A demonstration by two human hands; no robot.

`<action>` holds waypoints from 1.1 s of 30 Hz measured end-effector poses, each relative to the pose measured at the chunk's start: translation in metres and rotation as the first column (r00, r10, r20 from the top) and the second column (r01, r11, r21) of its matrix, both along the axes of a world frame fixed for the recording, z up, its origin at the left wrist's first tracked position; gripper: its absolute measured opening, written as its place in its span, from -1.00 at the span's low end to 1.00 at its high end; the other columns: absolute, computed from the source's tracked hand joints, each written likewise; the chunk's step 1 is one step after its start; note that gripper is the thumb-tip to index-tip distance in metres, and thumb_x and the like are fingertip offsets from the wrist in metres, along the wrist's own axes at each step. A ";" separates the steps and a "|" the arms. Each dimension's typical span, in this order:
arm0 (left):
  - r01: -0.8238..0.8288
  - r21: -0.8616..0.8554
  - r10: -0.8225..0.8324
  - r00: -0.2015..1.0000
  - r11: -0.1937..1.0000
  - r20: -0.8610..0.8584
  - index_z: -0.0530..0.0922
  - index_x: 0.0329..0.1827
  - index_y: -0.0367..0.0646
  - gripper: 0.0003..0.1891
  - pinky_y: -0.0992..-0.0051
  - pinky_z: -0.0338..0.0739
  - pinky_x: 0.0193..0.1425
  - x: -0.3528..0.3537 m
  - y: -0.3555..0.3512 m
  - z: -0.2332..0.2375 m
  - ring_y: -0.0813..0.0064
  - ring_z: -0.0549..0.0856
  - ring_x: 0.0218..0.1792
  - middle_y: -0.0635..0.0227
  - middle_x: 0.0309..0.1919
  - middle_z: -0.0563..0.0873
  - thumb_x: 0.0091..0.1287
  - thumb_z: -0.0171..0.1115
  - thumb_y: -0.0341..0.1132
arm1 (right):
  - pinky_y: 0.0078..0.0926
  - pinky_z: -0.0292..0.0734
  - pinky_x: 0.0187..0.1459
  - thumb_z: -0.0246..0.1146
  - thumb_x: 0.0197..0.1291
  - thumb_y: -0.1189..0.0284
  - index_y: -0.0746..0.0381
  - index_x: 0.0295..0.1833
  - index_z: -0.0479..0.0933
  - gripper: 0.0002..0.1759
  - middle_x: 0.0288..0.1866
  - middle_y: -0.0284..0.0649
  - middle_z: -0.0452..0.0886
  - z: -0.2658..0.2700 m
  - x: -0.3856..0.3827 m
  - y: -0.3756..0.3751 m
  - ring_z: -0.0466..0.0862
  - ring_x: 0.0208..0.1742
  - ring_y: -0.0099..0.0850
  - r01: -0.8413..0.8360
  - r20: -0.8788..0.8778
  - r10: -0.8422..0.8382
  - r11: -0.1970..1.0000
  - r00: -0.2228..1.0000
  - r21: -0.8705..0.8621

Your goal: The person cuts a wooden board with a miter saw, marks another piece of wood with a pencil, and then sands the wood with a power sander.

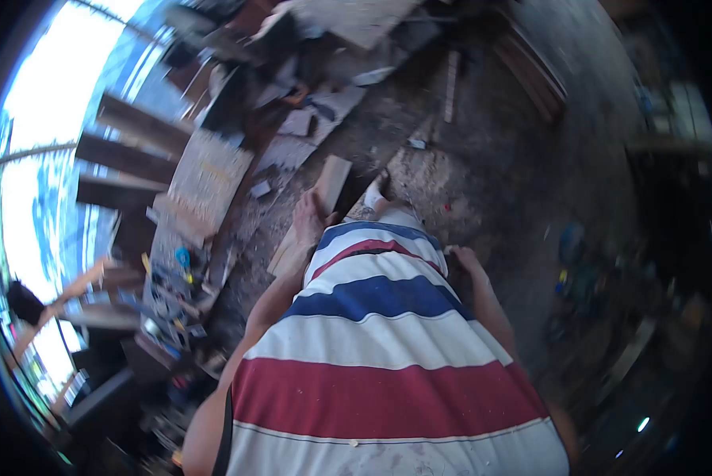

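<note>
My left hand is wrapped over a light wooden board that slants beside my left leg. The board's far end shows beyond my fingers, and another part of pale wood shows below the hand. On the other side of my striped shirt, my right hand hangs near my hip with its fingers bent together. Something small and pale shows at its fingertips, too blurred to name. A foot rests on the dusty floor ahead.
Sawdust lies on the floor ahead. A plywood piece and tools, including blue tape, are at the left. Dark planks lean at the upper right. Scrap wood lies ahead; clutter fills the right side. Another person shows at far left.
</note>
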State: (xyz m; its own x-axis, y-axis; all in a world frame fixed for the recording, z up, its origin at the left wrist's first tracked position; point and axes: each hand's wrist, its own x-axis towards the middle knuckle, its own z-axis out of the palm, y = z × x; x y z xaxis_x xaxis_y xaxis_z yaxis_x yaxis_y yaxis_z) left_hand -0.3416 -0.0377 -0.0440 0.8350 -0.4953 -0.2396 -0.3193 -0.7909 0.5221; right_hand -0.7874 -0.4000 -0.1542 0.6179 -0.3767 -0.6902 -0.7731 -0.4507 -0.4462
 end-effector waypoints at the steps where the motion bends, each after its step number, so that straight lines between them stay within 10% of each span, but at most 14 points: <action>1: -0.025 -0.006 0.024 1.000 1.000 -0.008 0.45 0.57 -0.13 -0.03 0.00 0.52 0.47 0.000 0.001 -0.002 -0.06 0.64 0.42 0.05 0.37 0.67 0.10 0.75 -0.01 | 0.10 0.72 0.24 0.07 0.61 0.02 0.16 0.21 0.77 -0.47 0.21 0.25 0.80 0.042 0.030 -0.005 0.82 0.21 0.20 0.079 -0.118 -0.074 0.996 0.990 0.040; 2: -0.020 -0.068 0.023 0.999 0.997 0.049 0.45 0.58 -0.13 -0.02 0.03 0.51 0.49 -0.002 0.006 -0.008 -0.02 0.64 0.43 0.07 0.39 0.67 0.11 0.74 0.01 | 0.12 0.84 0.03 0.10 0.59 -0.01 0.21 0.24 0.76 -0.43 0.17 0.24 0.81 0.069 0.055 -0.006 0.84 0.21 0.14 0.381 -0.311 -0.324 0.914 0.893 0.142; 5: -0.041 0.003 0.041 0.998 0.999 0.056 0.44 0.60 -0.14 0.02 0.05 0.51 0.50 -0.003 0.008 -0.008 0.03 0.62 0.46 0.09 0.43 0.64 0.09 0.73 0.07 | -0.03 0.87 -0.27 0.22 0.52 -0.02 0.29 0.28 0.75 -0.40 0.10 0.09 0.84 0.084 0.081 -0.030 0.89 0.07 -0.02 0.142 -0.260 -0.107 0.983 0.960 0.119; 8: -0.038 -0.011 0.038 0.999 0.999 0.033 0.41 0.64 -0.13 0.09 0.01 0.48 0.55 -0.006 0.009 -0.015 0.03 0.57 0.54 0.09 0.50 0.59 0.04 0.76 0.09 | -0.23 0.82 -0.40 0.34 0.46 0.03 0.37 0.29 0.74 -0.38 0.05 -0.08 0.83 0.116 0.133 -0.032 0.87 0.00 -0.21 0.370 -0.160 -0.352 0.924 0.922 0.098; 15: -0.148 0.151 0.112 0.969 0.977 0.220 0.30 0.77 -0.07 0.24 -0.32 0.27 0.71 -0.030 0.009 -0.009 -0.08 0.46 0.63 0.05 0.66 0.45 0.00 0.79 0.08 | -0.43 0.78 -0.36 0.42 0.46 0.14 0.31 0.40 0.69 -0.42 0.17 -0.13 0.82 0.161 0.337 -0.050 0.86 -0.11 -0.32 -0.064 0.186 0.047 0.995 0.981 0.083; 20: -0.371 0.222 0.382 0.924 0.902 -0.010 0.52 0.62 0.01 -0.20 -0.47 0.17 0.72 -0.044 0.008 -0.007 -0.20 0.37 0.72 -0.10 0.63 0.50 0.26 0.54 -0.11 | -0.47 0.74 -0.37 0.39 0.57 0.15 0.26 0.47 0.62 -0.45 0.09 -0.17 0.82 0.172 0.474 -0.010 0.84 -0.18 -0.39 -0.285 0.178 0.241 0.913 0.954 0.291; 27: -0.645 0.501 0.607 0.749 0.577 0.264 0.54 0.64 0.08 -0.45 -0.61 0.01 0.73 -0.042 -0.050 -0.046 -0.27 0.22 0.80 -0.10 0.71 0.44 0.63 0.11 -0.08 | -0.56 0.64 -0.38 0.39 0.62 0.03 0.29 0.51 0.59 -0.36 -0.08 -0.27 0.76 0.185 0.587 0.120 0.67 -0.28 -0.57 -0.840 0.422 0.727 0.497 0.541 0.219; 33: -0.787 0.426 0.721 0.598 0.446 0.350 0.64 0.55 0.14 -0.51 -0.24 0.19 0.80 -0.038 -0.070 -0.073 -0.20 0.33 0.75 0.05 0.62 0.56 0.63 0.16 -0.04 | -0.56 0.61 -0.28 0.27 0.73 0.14 0.21 0.28 0.71 -0.63 -0.07 -0.34 0.75 0.212 0.522 0.280 0.74 -0.15 -0.57 -0.778 0.421 0.871 -0.076 0.253 0.624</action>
